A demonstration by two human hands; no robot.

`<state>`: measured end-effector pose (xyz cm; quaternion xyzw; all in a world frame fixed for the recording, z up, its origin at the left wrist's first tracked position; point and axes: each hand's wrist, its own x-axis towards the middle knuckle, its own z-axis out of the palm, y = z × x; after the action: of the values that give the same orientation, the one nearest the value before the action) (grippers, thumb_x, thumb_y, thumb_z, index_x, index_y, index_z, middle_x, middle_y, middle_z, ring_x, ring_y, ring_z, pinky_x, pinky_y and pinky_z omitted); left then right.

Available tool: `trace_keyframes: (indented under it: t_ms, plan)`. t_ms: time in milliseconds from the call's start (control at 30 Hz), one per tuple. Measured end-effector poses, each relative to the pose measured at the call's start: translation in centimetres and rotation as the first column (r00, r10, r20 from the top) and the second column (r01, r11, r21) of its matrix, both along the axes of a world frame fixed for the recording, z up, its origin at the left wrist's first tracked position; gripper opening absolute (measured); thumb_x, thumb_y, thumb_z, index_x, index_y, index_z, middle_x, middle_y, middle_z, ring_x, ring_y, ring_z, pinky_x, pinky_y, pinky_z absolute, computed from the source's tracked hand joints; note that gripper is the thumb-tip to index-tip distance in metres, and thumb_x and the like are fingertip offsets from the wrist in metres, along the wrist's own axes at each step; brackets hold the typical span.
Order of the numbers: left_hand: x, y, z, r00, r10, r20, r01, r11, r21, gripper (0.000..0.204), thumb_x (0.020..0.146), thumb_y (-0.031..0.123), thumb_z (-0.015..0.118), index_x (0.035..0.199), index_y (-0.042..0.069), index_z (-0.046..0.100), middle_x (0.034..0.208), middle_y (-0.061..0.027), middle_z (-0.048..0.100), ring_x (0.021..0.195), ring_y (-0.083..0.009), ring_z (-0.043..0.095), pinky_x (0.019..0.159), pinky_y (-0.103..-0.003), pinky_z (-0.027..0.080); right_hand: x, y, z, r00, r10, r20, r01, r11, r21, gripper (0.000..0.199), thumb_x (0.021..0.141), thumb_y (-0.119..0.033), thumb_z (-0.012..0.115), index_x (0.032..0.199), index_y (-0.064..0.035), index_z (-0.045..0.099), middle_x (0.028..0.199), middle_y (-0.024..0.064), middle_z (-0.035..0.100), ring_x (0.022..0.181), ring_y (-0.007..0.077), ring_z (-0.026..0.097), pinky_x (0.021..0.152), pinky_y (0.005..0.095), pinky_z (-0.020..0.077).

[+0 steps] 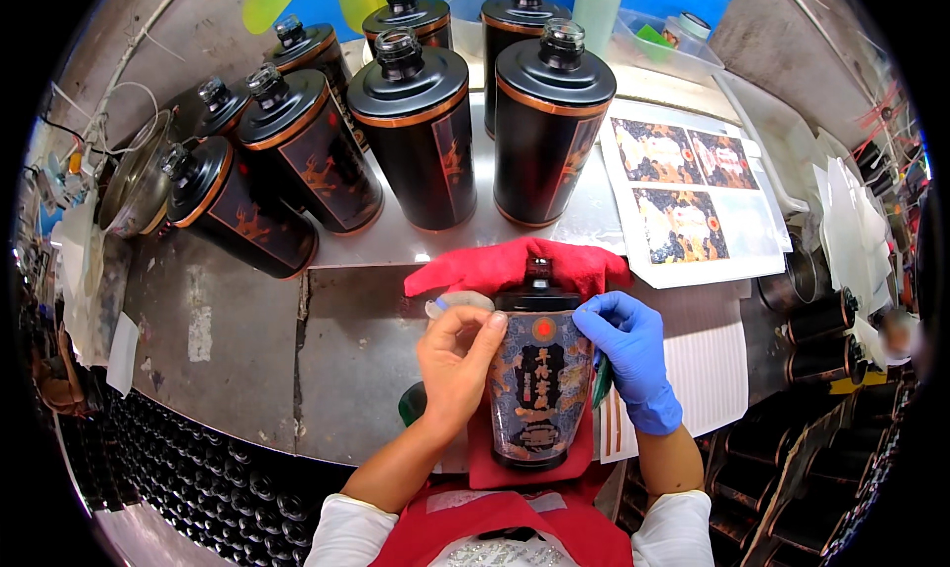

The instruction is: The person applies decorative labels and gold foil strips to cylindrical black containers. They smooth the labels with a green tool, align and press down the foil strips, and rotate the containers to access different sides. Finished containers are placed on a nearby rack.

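Note:
A black bottle [539, 300] lies in front of me with its neck pointing away, on a red cloth [579, 260]. Over its front face is a patterned decal sheet [539, 394], grey-blue and orange with a red round mark. My bare left hand [457, 364] pinches the sheet's upper left edge between thumb and finger. At the upper right edge, my right hand [631, 349], in a blue glove, pinches the same sheet. Green pieces [413, 403] show on both sides of the bottle, partly hidden. A small whitish object lies behind my left fingers; I cannot tell what it is.
Several black bottles with copper bands [411, 141] stand on the metal table [218, 320] beyond my hands. Printed decal sheets [683, 211] lie at the right, above a ribbed white sheet [708, 359]. A metal bowl [134, 186] sits far left. More bottles fill racks below the table.

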<state>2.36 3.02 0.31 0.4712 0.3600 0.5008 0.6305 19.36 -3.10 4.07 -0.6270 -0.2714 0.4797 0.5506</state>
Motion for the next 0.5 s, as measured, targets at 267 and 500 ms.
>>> trace_keyframes:
  t_ms: [267,500]
  plan:
    - [-2.2,-1.9,-0.4,0.975,0.009,-0.221,0.058,0.953,0.297,0.051,0.086,0.005,0.050,0.134,-0.003,0.034,0.133,-0.0191,0.040,0.121,-0.0259,0.043,0.099,-0.036,0.036,-0.7,-3.5,-0.1,0.880,-0.040,0.473,-0.013,0.994,0.110,0.053,0.077,-0.002,0.067,0.126,-0.0049,0.050,0.105,0.0048,0.053,0.058,0.0013,0.048,0.054,0.0177,0.0423]
    - [-2.4,-3.3,0.3,0.797,-0.407,-0.447,0.538,0.815,0.216,0.085,0.087,0.022,0.054,0.143,-0.003,-0.004,0.146,-0.0322,0.011,0.135,-0.0440,0.017,0.108,-0.041,0.018,-2.8,-5.8,-1.4,0.667,0.328,0.669,-0.394,0.917,-0.056,0.090,0.081,-0.050,0.062,0.146,-0.0105,0.013,0.126,0.0198,0.037,0.095,0.0362,0.057,0.078,0.0378,0.0482]
